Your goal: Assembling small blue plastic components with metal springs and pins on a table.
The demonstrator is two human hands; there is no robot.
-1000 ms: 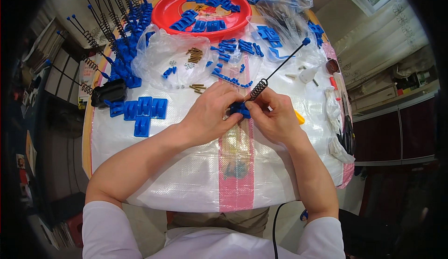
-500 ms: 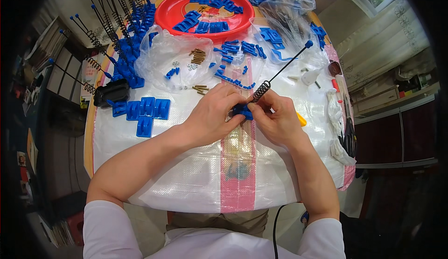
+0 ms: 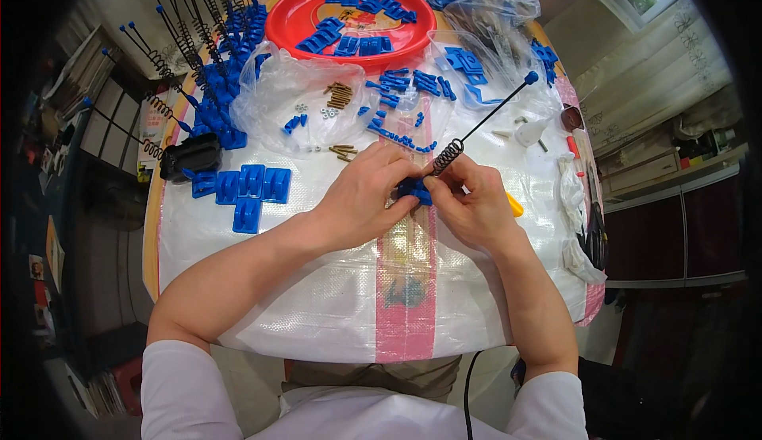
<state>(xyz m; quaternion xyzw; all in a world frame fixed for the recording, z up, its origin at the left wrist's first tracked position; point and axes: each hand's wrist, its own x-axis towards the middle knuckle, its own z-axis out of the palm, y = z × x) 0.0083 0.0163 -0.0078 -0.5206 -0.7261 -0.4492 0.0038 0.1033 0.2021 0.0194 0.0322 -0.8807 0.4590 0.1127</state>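
At the middle of the table my left hand [image 3: 367,195] pinches a small blue plastic piece [image 3: 416,194], mostly hidden by the fingers. My right hand [image 3: 476,202] closes from the other side, thumb and fingertips at the lower end of a black spring rod [image 3: 448,155]. The coil sits just above the blue piece, and the thin rod slants up to the right to a blue tip. Whether coil and piece are joined is hidden by my fingers. Several brass-coloured screws [image 3: 343,153] lie just beyond my left hand, with small blue parts [image 3: 405,138] farther off.
A red basin [image 3: 274,39] with blue parts stands at the back. Finished-looking blue pieces with spring rods [image 3: 218,107] crowd the back left, near a black holder [image 3: 190,159] and blue bases [image 3: 251,183]. A white bottle [image 3: 530,130], yellow tool [image 3: 515,204] and scissors [image 3: 595,235] lie right.
Both hands keep nearly the same hold and place. The view has shifted very slightly, and the rod's tip appears a little farther right and lower.
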